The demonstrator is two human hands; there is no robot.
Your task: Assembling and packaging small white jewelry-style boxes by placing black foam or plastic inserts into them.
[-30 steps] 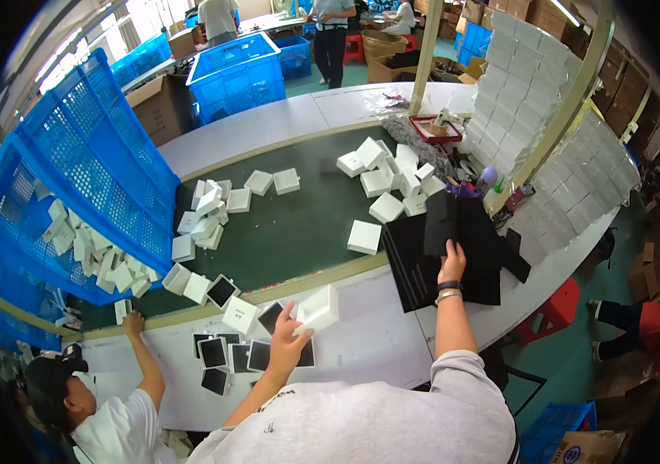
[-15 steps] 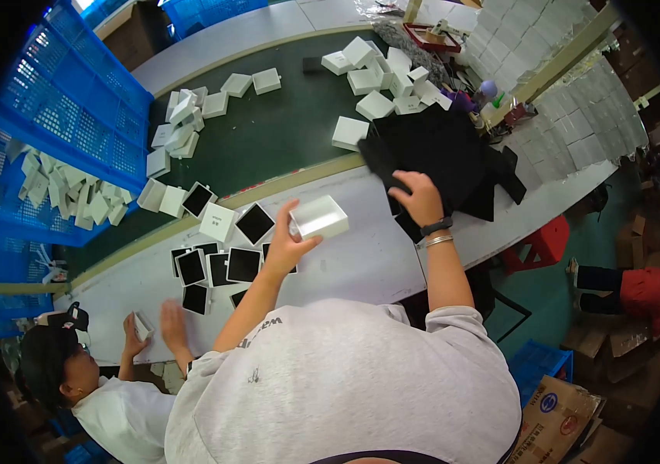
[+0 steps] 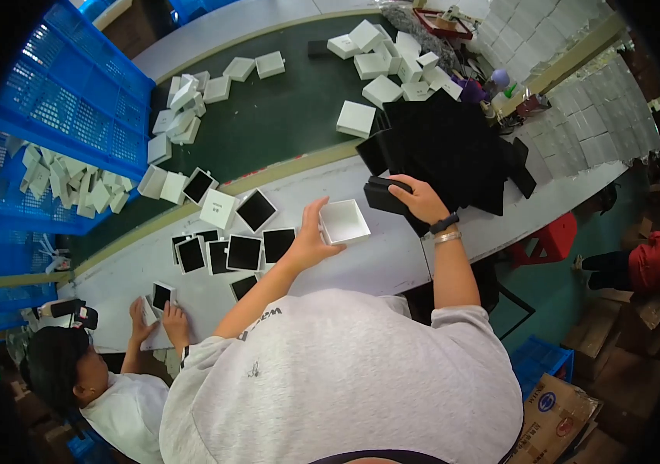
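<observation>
While the left hand point(image 3: 308, 241) is held over the white worktable point(image 3: 392, 263), an open white box tray point(image 3: 343, 222) is gripped at its near edge, thumb on one side and fingers curled against the other, so that the hollow faces up and stays accessible. The tray is kept just above the table, between the two hands, tilted slightly toward the right.

A black foam insert point(image 3: 386, 196) is pinched by the right hand point(image 3: 420, 199), fingers closed over its top and thumb underneath, as far as can be told. It is held just beside the tray, at the edge of the pile of black inserts point(image 3: 454, 147), which lies within easy reach of that hand, probably as a supply stack.

To the left of the tray, filled trays with black insides point(image 3: 243, 252) are laid out flat in rows on the table, each hollow up, apparently so that finished pieces are kept apart from empty ones. Beyond them, on the dark green belt point(image 3: 268, 124), loose white boxes point(image 3: 380, 90) are scattered; more are heaped in the blue crate point(image 3: 59, 108) at far left.

At lower left a co-worker's hands point(image 3: 158, 319) are rested on a small tray at the table's near edge; finger state there cannot be told.
</observation>
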